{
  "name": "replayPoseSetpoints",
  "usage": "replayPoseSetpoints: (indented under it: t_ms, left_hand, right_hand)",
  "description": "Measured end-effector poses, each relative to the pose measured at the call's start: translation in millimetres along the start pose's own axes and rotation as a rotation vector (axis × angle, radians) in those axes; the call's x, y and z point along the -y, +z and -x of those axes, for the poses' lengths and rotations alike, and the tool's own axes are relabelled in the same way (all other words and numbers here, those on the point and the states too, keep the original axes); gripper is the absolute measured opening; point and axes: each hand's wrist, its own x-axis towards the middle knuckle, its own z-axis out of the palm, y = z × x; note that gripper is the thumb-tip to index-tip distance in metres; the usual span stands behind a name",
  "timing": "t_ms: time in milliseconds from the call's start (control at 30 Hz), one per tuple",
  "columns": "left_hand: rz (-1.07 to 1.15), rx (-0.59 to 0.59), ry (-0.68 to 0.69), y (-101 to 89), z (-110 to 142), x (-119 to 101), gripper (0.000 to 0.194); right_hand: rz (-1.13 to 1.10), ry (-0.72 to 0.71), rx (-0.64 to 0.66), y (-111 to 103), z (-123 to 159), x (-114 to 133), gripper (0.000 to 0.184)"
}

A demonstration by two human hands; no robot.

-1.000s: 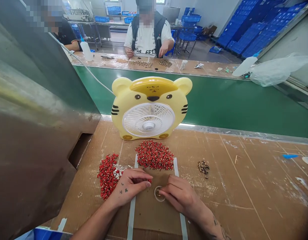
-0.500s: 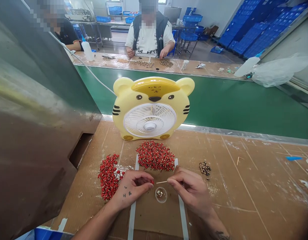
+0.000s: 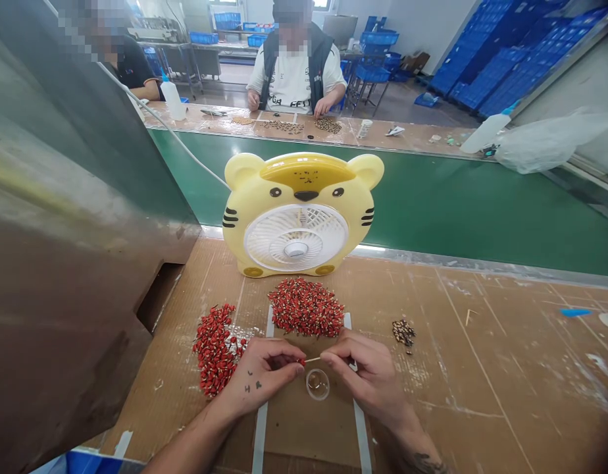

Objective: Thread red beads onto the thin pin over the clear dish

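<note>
Here, left hand (image 3: 262, 375) tight on red piece (image 3: 301, 362), right hand (image 3: 367, 375) on stick (image 3: 312, 360), open cardboard (image 3: 456, 382) past tape edge (image 3: 363, 441)

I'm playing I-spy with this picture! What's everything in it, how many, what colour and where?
Animal-faced fan: one, yellow and white, table's far side
Red-piece piles: two, before the fan and left
Dark-and-gold pile: one, right
Round cup: one, clear, below the stick
Stick: one, pale, right fingertips
Red piece: one, left fingertips
Tape strips: three, whitish, two flanking the work area, one lower left
Squeeze bottles: at least two, white with blue tips, far bench
Plastic bag: one, clear, far bench
Crates: many, blue, background
Metal housing: one, grey, left
Co-workers: two, dark and white clothes, behind far bench
Left hand: one, dark marks, holding the red piece
Right hand: one, holding the stick
</note>
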Motion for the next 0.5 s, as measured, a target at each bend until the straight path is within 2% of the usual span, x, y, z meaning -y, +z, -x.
replayPoseSetpoints:
  t_ms: [233,433,500]
  left_hand:
    - [0.039,-0.022,-0.021,0.9,0.8,3.7,0.014]
    - [0.053,-0.04,-0.029,2.1,1.2,6.1,0.014]
    - [0.061,-0.054,-0.05,1.7,1.1,7.0,0.015]
  right_hand:
    - [0.036,0.0,-0.046,-12.7,5.9,2.3,0.028]
    - [0.211,-0.01,0.134,-5.5,26.1,-5.4,0.032]
    - [0.236,0.047,0.116,-13.0,32.5,-12.9,0.031]
